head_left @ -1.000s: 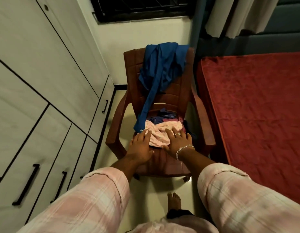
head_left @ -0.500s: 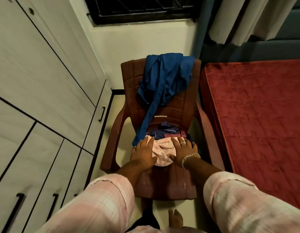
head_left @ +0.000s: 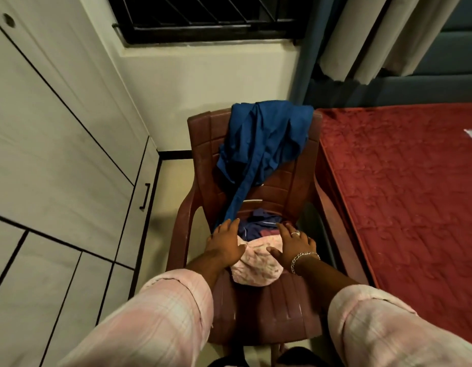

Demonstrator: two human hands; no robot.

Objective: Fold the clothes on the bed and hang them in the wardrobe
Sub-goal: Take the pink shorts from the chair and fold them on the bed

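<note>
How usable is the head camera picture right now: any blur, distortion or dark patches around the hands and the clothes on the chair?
Head view: dim, warm indoor light, a little soft throughout. Wide-angle distortion bends the wardrobe lines and the bed edge. The left hand and right hand read clearly on the pink garment; the dark clothes behind it merge into shadow, as does the floor under the chair. No glare.

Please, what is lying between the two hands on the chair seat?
In the head view, the pink garment lies between the left hand and the right hand.
</note>
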